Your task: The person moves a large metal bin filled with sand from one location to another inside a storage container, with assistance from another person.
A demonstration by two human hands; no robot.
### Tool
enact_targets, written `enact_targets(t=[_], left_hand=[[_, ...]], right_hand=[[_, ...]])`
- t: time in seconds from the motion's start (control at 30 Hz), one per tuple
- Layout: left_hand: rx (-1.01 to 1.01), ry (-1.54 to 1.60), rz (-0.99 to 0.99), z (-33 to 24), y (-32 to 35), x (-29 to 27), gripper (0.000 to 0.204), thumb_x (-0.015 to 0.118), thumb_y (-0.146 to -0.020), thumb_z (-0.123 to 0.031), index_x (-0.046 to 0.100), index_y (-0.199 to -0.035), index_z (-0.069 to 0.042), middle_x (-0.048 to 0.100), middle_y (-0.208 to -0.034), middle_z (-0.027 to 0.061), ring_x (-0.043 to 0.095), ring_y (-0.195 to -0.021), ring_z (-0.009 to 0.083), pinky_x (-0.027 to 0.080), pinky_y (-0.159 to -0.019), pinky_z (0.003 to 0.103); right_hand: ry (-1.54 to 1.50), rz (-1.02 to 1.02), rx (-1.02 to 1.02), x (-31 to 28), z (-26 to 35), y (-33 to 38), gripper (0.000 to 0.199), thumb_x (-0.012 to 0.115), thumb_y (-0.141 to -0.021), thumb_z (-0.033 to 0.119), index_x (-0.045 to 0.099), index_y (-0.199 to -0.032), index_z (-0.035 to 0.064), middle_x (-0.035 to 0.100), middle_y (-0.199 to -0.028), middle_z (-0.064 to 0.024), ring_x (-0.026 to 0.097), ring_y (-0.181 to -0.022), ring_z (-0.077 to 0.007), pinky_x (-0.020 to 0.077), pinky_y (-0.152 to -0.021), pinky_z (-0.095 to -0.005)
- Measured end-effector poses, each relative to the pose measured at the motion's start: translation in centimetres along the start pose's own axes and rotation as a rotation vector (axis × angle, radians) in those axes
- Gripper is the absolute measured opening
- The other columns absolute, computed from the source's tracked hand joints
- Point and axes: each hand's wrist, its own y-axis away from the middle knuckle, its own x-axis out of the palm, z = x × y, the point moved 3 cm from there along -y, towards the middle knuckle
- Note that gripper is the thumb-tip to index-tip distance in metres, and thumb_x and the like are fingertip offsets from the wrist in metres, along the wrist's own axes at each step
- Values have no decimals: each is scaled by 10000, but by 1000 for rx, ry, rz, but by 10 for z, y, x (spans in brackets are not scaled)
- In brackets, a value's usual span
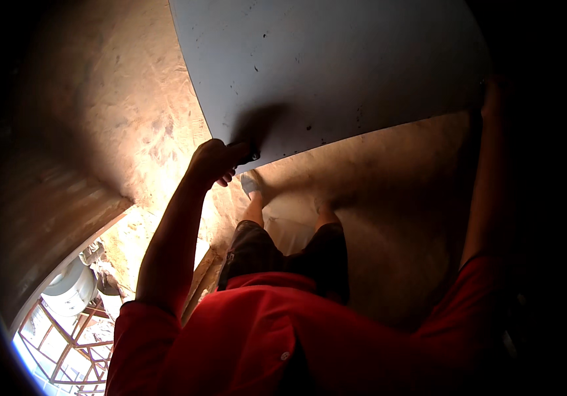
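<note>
A large flat grey panel [336, 66], specked with small dark marks, fills the top of the view. At its near left corner my left hand [220, 162] is closed on the edge, fingertips curled below it. A small dark object [252, 156] with a shiny spot shows by the thumb; its kind is unclear. My right arm stretches up to the panel's right side, where my right hand [492, 99] grips the edge in deep shadow, its fingers barely visible. The hand's dark shadow falls across the panel.
Below lies a brown, dusty floor [164, 132], sunlit on the left and shaded on the right. A brown board-like surface [65, 204] stands at left. Past it are a white rounded container [71, 287] and a brown metal lattice [72, 343]. My feet are under the panel's near edge.
</note>
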Motion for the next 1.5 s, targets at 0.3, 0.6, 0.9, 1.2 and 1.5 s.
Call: enact_targets(t=[0.3,0.6,0.9,1.2,1.5], left_hand=[[-31,80,-164,120,3,7,487,583,-748,-462,575,-592,-1,548,-491,80,582,-447,165,489,-464,292],[-75,210,-214,239,105,-62,340,609,-739,-313,591,-665,18,533,-507,71,541,-418,144,476,-394,284],[-172,299,-349,360,188,-117,319,602,-714,-290,619,-693,27,561,-535,88,554,-441,148,488,-411,297],[-360,336,-484,395,243,-122,318,582,-731,-299,592,-650,9,534,-502,79,538,-416,147,475,-425,280],[-401,310,-464,421,228,-125,365,568,-725,-367,602,-673,-7,558,-521,84,580,-451,165,479,-441,289]], right_hand=[[-68,-124,-66,-1,109,176,203,550,-702,-35,551,-880,61,574,-1006,-74,534,-967,-224,429,-861,-348],[-329,-217,-59,-16,217,313,207,571,-628,-101,543,-768,48,603,-881,-102,567,-838,-217,468,-766,-320],[-323,-116,-148,52,345,397,239,558,-585,-139,549,-727,52,582,-849,-71,558,-805,-206,470,-715,-339],[-477,183,-10,125,340,411,271,544,-567,-171,533,-750,28,590,-867,-87,571,-863,-221,439,-817,-350],[-411,249,2,172,321,418,278,530,-602,-188,550,-790,15,594,-881,-89,563,-879,-195,453,-825,-349]])
